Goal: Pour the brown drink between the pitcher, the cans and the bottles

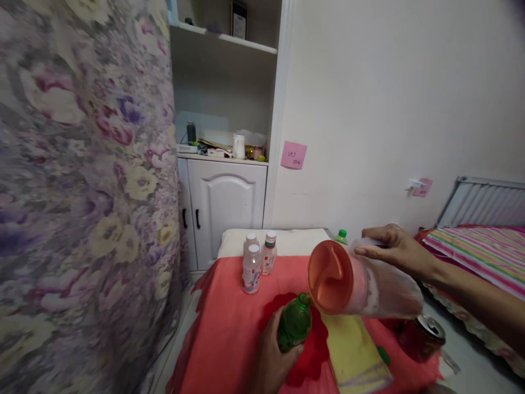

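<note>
Tipping pitcher (pixel 365 287) in right hand (pixel 394 249), spout over green bottle (pixel 294 324) gripped by left hand (pixel 273 353) on red cloth (pixel 229 328). Three small bottles (pixel 252 269) behind; can (pixel 424 335), yellow cloth (pixel 355 353) beside.

Only two hands and one forearm of the person show. The left hand (pixel 270 350) enters at the bottom edge, bare, cut off at the wrist, with its back and thumb in view. The right hand (pixel 396 249) is bare as well, with slim fingers and short nails. The forearm behind it runs uncovered to the right edge, slightly blurred there.
</note>
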`<state>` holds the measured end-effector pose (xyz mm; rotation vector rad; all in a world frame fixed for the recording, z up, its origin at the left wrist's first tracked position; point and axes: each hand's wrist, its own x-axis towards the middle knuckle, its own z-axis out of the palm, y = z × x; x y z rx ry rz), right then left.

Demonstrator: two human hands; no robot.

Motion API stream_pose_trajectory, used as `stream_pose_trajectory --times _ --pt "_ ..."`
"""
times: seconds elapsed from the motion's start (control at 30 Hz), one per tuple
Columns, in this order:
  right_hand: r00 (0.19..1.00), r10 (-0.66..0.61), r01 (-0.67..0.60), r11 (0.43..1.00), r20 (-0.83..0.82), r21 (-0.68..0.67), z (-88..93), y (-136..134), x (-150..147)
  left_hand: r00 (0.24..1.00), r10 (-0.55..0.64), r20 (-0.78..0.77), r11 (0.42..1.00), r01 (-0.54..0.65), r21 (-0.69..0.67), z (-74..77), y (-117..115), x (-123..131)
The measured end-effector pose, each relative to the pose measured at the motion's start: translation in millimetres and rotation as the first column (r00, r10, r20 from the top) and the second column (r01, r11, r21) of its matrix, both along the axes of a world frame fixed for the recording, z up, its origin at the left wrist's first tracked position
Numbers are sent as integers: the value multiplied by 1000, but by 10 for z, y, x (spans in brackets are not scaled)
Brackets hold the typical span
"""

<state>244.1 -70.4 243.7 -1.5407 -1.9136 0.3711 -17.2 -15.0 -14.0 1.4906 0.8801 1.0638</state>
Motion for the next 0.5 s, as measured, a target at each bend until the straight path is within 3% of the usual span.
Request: stream_pose_trajectory --times 0.5 --pt "1000 6 -6 1000 -8 -6 -8 -2 8 1000 2 -22 999 -1 35 17 -6 7"
